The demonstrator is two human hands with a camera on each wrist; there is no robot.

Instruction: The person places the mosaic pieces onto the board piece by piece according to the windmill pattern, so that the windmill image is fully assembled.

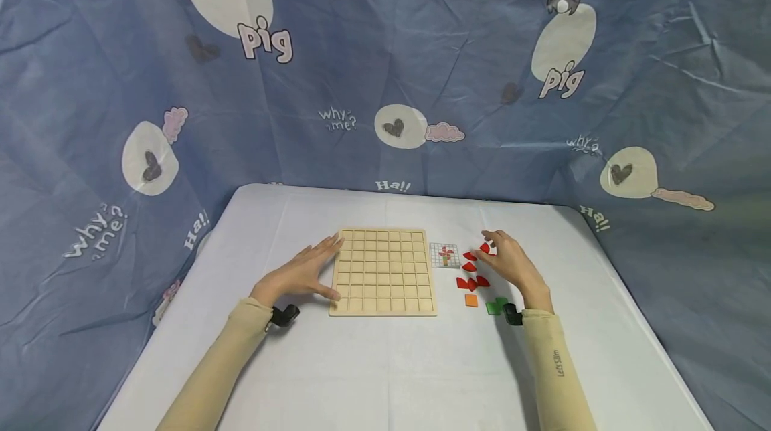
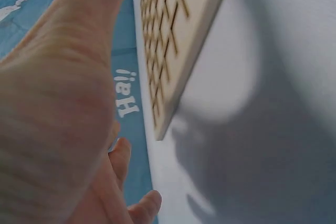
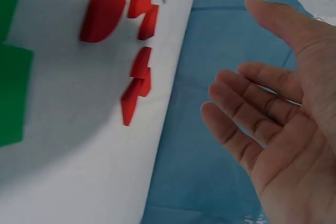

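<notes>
A light wooden board with a grid of square recesses (image 1: 383,272) lies on the table. Along its left edge, my left hand (image 1: 304,272) is spread, thumb near the lower left corner and fingertips by the upper one. My right hand (image 1: 512,264) hovers above several red pieces with curved edges (image 1: 470,267) to the right of the board. Its fingers are apart and loosely bent, and the right wrist view shows the palm holding nothing, with red pieces (image 3: 102,13) on the table beyond. Between board and pieces lies a small card with a pinwheel picture on a grid (image 1: 444,255).
An orange square (image 1: 471,300) sits below the red pieces. Green pieces (image 1: 494,308) lie beside it, close to the right wrist's black camera (image 1: 512,314). The white table (image 1: 385,371) meets a blue patterned cloth (image 1: 337,49) at the back and sides.
</notes>
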